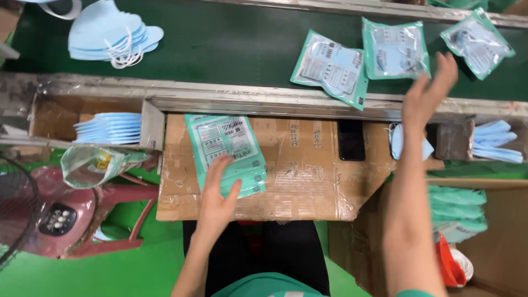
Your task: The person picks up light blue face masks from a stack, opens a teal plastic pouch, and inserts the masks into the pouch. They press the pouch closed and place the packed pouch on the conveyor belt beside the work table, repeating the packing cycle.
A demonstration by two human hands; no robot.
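A dark green conveyor belt [231, 44] spans the top of the frame, carrying three sealed mask packets [331, 68] at upper right and a pile of loose blue masks [107, 30] at upper left. Below it, mid-frame, a taped cardboard desk [297, 170] holds a stack of empty teal pouches [226, 153]. The left hand [217, 195] rests on that stack, fingers spread flat. The right hand [429, 93] hangs over the belt edge, fingers apart, holding nothing.
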